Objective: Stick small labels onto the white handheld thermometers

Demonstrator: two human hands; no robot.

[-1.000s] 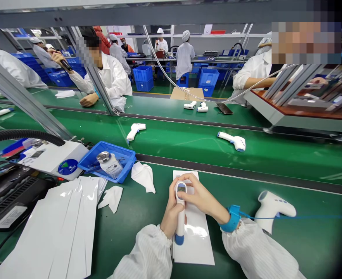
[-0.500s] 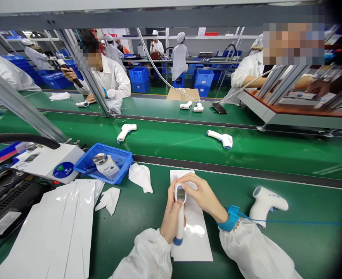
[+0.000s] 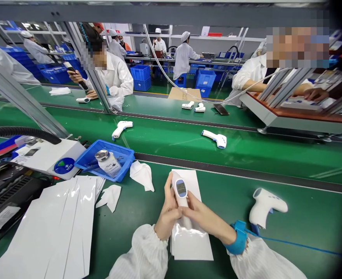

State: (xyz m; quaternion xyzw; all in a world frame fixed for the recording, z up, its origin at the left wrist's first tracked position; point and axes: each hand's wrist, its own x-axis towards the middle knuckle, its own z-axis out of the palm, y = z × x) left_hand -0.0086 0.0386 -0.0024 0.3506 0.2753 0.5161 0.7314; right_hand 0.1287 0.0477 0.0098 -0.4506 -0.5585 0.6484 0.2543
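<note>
A white handheld thermometer [image 3: 181,188] with a small grey screen is held over a stack of white sheets [image 3: 192,242]. My left hand [image 3: 168,211] wraps round its left side, thumb across the handle. From the right, my right hand [image 3: 198,213] grips the same handle, its fingers closed and a blue strap on the wrist. The screen faces up toward me. Another white thermometer [image 3: 265,205] lies on the green table to the right of my hands.
A blue tray [image 3: 124,166] holds a bottle; white cloths [image 3: 142,175] and a pile of white sheets [image 3: 54,228] lie left. Two thermometers [image 3: 122,128] [image 3: 215,138] rest on the green conveyor [image 3: 165,135]. People work beyond it.
My right hand has moved down from the thermometer's top to its handle. The thermometer has been tilted so its screen end shows more fully. The conveyor's thermometers have shifted slightly left.
</note>
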